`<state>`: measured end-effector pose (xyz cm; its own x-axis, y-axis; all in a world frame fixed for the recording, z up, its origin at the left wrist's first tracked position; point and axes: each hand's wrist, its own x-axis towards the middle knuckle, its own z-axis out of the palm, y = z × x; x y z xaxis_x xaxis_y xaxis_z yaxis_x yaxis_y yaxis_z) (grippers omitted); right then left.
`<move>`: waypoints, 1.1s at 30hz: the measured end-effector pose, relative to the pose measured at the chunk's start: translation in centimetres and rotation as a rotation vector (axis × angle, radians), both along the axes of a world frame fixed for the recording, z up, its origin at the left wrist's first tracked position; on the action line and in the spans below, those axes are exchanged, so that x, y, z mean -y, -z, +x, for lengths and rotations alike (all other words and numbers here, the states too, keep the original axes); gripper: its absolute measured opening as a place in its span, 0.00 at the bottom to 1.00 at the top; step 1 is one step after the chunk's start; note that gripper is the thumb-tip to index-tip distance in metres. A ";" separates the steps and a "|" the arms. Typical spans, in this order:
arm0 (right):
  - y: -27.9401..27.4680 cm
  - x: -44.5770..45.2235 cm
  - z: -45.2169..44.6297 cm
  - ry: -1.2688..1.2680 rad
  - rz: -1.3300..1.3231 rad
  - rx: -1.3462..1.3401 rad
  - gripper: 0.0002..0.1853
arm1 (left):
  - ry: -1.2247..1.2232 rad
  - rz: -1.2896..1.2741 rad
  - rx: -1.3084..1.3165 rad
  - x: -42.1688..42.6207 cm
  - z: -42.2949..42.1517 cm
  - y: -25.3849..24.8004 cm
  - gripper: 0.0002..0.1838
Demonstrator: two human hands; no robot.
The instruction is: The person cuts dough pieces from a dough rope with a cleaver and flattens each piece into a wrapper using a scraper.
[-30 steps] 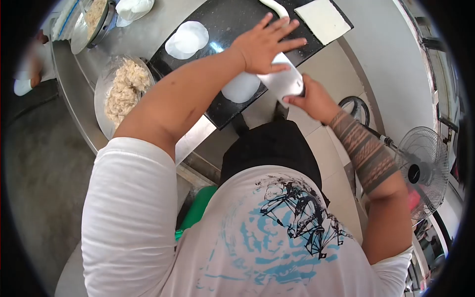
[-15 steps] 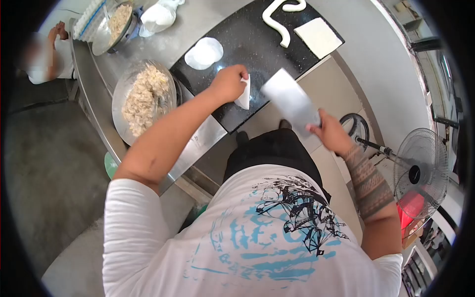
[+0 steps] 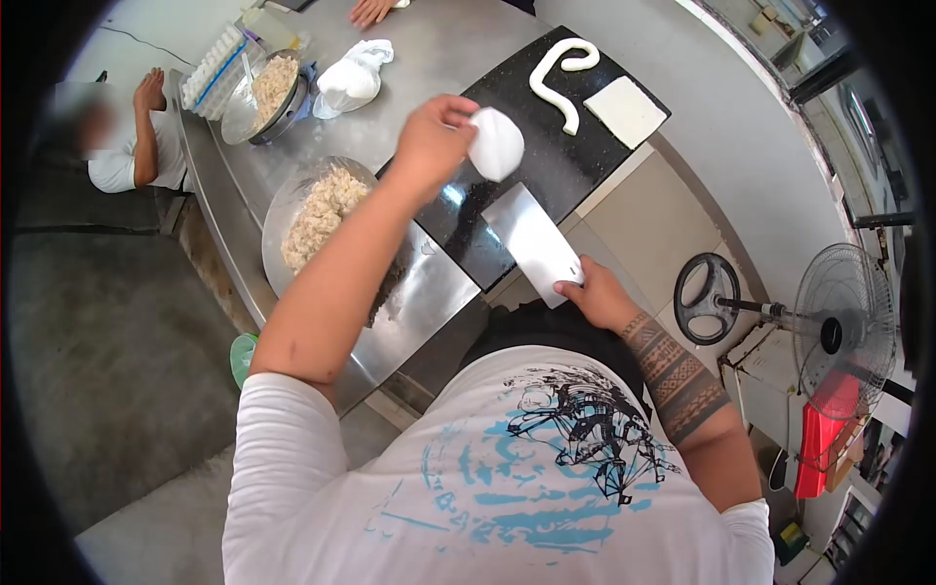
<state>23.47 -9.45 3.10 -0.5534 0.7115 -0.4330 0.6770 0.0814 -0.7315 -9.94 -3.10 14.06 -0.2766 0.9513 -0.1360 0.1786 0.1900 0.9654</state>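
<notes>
My left hand pinches the edge of a thin white dough disc, which hangs over the black board. In my right hand is the handle end of a wide metal cleaver; its blade reaches over the board's near edge. A curved white dough rope lies at the board's far side, beside a square white dough sheet. Left of the board, partly behind my left forearm, is a large bowl of pale filling.
On the steel table are a smaller bowl of filling, a white plastic bag and an egg tray. One person is at the left; another person's hand shows at the top. A fan stands right.
My left hand has lifted the dough disc off the board and moved it up and away. The cleaver has shifted left, nearer the board. The head view has shifted, showing more of the table.
</notes>
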 end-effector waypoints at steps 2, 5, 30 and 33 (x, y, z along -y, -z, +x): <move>-0.2 -0.7 1.1 0.024 -0.019 0.012 0.27 | -0.087 -0.040 -0.114 -2.5 -2.8 1.5 0.18; -0.9 -1.6 2.2 0.056 -0.050 0.029 0.27 | -0.174 -0.140 -0.501 -4.3 -8.6 8.5 0.19; -6.0 -26.5 1.3 -0.535 0.698 0.205 0.11 | -0.228 0.204 -0.721 -11.0 13.1 14.7 0.14; -6.0 -26.9 1.2 -0.508 0.639 0.157 0.10 | -0.282 0.046 -0.569 -10.5 13.7 13.0 0.13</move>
<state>24.69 17.47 9.13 -0.8402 0.5266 -0.1293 0.5364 0.7722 -0.3406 3.71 7.45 1.02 -0.5341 0.8329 0.1450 0.6154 0.2655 0.7421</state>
